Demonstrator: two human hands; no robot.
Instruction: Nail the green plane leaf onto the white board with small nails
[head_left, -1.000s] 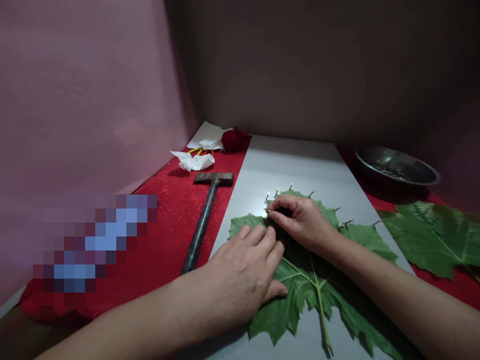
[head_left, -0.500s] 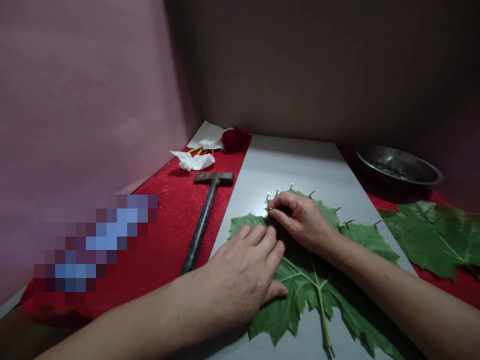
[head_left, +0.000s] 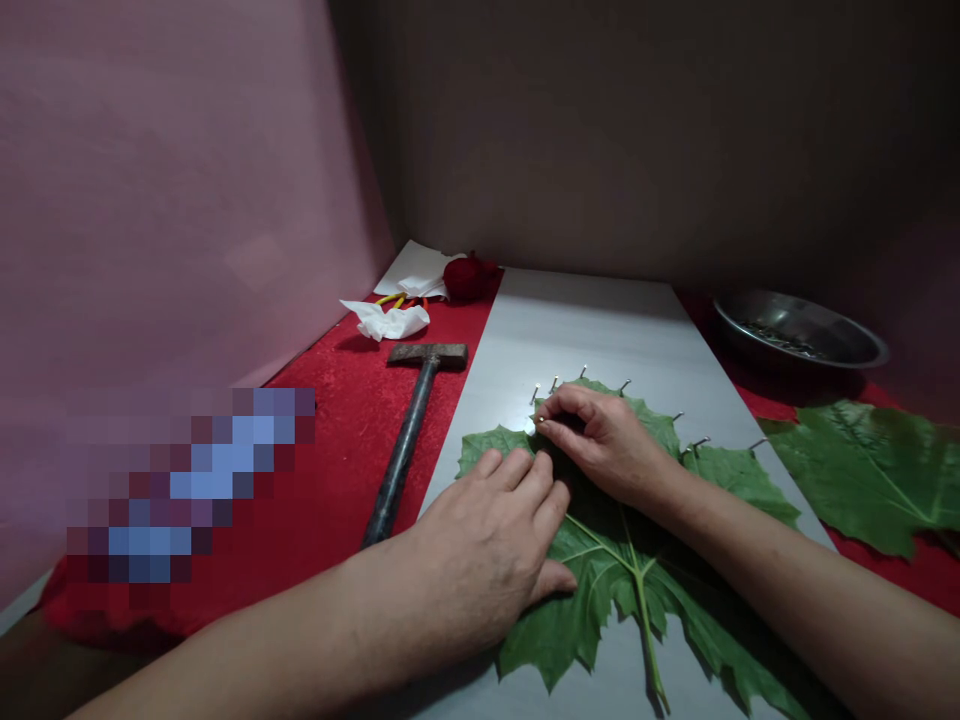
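A large green leaf [head_left: 600, 590] lies flat on a grey board [head_left: 592, 330]. Several nails [head_left: 555, 384] stand in the board along the leaf's upper edge. My left hand [head_left: 491, 545] lies flat on the leaf's left lobe, fingers stretched out. My right hand [head_left: 600, 440] rests on the upper part of the leaf with thumb and forefinger pinched on a small nail at the leaf's edge.
A hammer [head_left: 409, 440] lies on the red cloth [head_left: 330, 470] left of the board. Crumpled white paper [head_left: 390, 320] and a red lump [head_left: 469, 277] sit behind it. A metal bowl [head_left: 799, 335] stands at the right, with a second leaf [head_left: 862, 470] below it. Walls close in around.
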